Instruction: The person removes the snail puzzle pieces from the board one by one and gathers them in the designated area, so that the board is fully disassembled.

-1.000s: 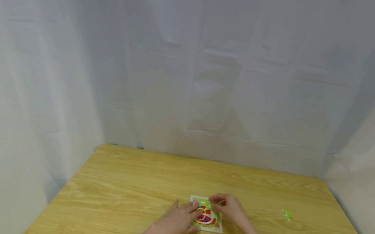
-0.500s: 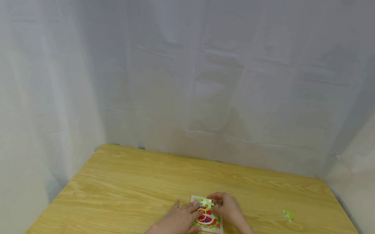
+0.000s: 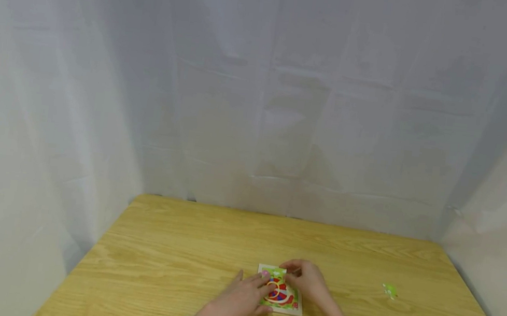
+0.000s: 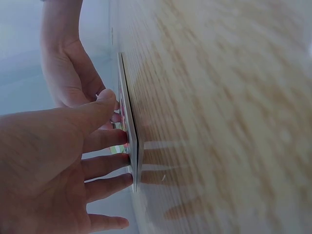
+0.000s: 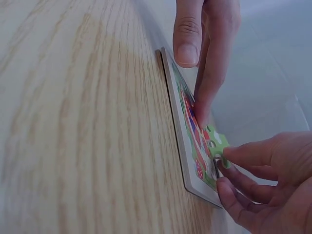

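A small jigsaw puzzle board (image 3: 287, 311) with a pale border lies flat on the table; its picture is red, blue and green. My left hand (image 3: 237, 298) rests on the board's left side, fingers extended with the tips on its surface, as the left wrist view of the hand (image 4: 68, 156) also shows. At the far right part of the board is my right hand (image 3: 310, 282). In the right wrist view its thumb and fingers pinch a green puzzle piece (image 5: 218, 144), tilted against the board's picture. Part of the picture is hidden under the hands.
A loose green puzzle piece (image 3: 390, 291) lies on the wooden table (image 3: 167, 252), well to the right of the board. Pale curtains (image 3: 250, 100) hang behind the table and along both sides.
The green puzzle piece in my right hand tipped up into view over the board's top half a second ago, and now sits lower. My left hand has stayed in place.
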Action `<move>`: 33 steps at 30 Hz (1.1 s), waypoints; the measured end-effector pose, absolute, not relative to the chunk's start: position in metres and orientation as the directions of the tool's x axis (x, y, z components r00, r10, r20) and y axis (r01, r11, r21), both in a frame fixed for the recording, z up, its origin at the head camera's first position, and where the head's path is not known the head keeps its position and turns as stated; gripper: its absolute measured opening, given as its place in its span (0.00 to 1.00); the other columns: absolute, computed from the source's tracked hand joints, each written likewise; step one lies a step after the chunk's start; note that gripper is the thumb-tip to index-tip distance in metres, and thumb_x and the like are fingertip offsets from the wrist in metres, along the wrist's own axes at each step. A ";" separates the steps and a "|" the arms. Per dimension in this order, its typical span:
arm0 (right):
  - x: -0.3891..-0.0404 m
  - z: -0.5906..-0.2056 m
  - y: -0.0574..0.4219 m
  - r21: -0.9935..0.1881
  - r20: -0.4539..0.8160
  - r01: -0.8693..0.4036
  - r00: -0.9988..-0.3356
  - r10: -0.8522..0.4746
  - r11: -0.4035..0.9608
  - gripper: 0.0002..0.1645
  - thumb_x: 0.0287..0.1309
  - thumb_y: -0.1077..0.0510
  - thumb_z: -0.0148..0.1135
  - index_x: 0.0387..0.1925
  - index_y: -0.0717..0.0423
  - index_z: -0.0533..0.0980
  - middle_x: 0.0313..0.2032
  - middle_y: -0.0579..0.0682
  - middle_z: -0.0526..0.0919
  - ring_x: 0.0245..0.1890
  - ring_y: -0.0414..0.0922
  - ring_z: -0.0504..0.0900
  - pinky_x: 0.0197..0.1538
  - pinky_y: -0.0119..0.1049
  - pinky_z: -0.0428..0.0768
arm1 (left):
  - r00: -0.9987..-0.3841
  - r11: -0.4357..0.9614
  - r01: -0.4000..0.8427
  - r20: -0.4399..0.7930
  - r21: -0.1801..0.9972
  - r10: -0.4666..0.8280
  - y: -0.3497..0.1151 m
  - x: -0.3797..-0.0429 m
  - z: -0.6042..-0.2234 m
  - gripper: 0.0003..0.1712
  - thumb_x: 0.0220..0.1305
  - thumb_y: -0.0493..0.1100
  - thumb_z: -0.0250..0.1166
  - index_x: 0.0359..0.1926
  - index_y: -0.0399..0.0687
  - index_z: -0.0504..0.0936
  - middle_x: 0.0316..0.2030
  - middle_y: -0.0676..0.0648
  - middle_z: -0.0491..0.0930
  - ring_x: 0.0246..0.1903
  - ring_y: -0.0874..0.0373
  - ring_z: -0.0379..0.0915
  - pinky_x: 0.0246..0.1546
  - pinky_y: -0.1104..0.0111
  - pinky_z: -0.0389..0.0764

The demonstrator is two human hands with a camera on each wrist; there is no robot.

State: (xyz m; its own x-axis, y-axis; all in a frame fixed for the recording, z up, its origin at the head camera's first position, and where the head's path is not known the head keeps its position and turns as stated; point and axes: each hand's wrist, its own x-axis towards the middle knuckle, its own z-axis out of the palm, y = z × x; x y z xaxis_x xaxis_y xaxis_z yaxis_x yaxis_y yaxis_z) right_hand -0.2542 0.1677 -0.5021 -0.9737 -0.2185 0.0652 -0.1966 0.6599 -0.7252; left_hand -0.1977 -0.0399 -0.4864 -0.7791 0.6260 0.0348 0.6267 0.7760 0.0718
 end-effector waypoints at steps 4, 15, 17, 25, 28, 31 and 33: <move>-0.255 -0.503 0.169 -0.742 0.076 -0.200 -0.973 -0.217 0.640 0.10 0.58 0.68 0.68 0.42 0.58 0.86 0.35 0.49 0.87 0.34 0.43 0.82 0.39 0.39 0.82 | -0.777 0.774 0.629 0.041 0.067 0.628 -0.040 -0.198 -0.487 0.32 0.70 0.64 0.58 0.69 0.56 0.75 0.71 0.48 0.70 0.70 0.53 0.66 0.64 0.41 0.71; -0.260 -0.500 0.177 -0.854 0.142 -0.208 -0.975 -0.170 0.478 0.10 0.64 0.65 0.65 0.46 0.62 0.85 0.40 0.56 0.87 0.35 0.46 0.86 0.37 0.34 0.85 | -0.784 0.780 0.620 0.025 0.087 0.621 -0.039 -0.199 -0.487 0.32 0.70 0.63 0.58 0.69 0.56 0.75 0.71 0.49 0.70 0.70 0.53 0.66 0.64 0.41 0.70; -0.260 -0.498 0.179 -0.881 0.131 -0.192 -0.977 -0.167 0.432 0.11 0.65 0.65 0.64 0.47 0.65 0.84 0.41 0.59 0.87 0.35 0.47 0.87 0.37 0.36 0.86 | -0.784 0.779 0.620 0.025 0.092 0.621 -0.040 -0.198 -0.487 0.32 0.70 0.63 0.58 0.69 0.56 0.75 0.71 0.48 0.70 0.70 0.52 0.66 0.64 0.41 0.70; -0.259 -0.496 0.187 -0.937 0.078 -0.124 -0.986 -0.150 0.328 0.14 0.65 0.65 0.64 0.50 0.68 0.82 0.46 0.63 0.85 0.38 0.52 0.87 0.41 0.40 0.88 | -0.784 0.779 0.618 0.012 0.103 0.620 -0.041 -0.199 -0.486 0.33 0.70 0.63 0.58 0.70 0.56 0.74 0.72 0.48 0.69 0.71 0.52 0.65 0.65 0.41 0.70; -0.257 -0.495 0.191 -0.944 0.066 -0.110 -0.987 -0.147 0.312 0.14 0.66 0.65 0.64 0.50 0.69 0.82 0.48 0.64 0.84 0.39 0.53 0.87 0.42 0.41 0.88 | -0.784 0.779 0.618 0.008 0.105 0.621 -0.041 -0.199 -0.486 0.33 0.71 0.63 0.58 0.70 0.55 0.74 0.72 0.48 0.68 0.71 0.52 0.65 0.65 0.41 0.69; -0.256 -0.494 0.194 -0.942 0.071 -0.112 -0.988 -0.141 0.317 0.14 0.66 0.66 0.63 0.50 0.70 0.82 0.49 0.65 0.84 0.40 0.53 0.87 0.42 0.40 0.88 | -0.783 0.778 0.619 0.005 0.110 0.622 -0.041 -0.200 -0.486 0.33 0.71 0.63 0.58 0.70 0.55 0.74 0.72 0.48 0.68 0.71 0.52 0.64 0.65 0.41 0.69; -0.256 -0.493 0.196 -0.937 0.081 -0.122 -0.987 -0.138 0.328 0.14 0.66 0.66 0.63 0.50 0.70 0.81 0.49 0.65 0.84 0.40 0.51 0.87 0.43 0.39 0.88 | -0.783 0.778 0.619 0.006 0.111 0.622 -0.042 -0.200 -0.486 0.33 0.71 0.63 0.58 0.70 0.55 0.74 0.72 0.48 0.68 0.71 0.52 0.64 0.65 0.41 0.69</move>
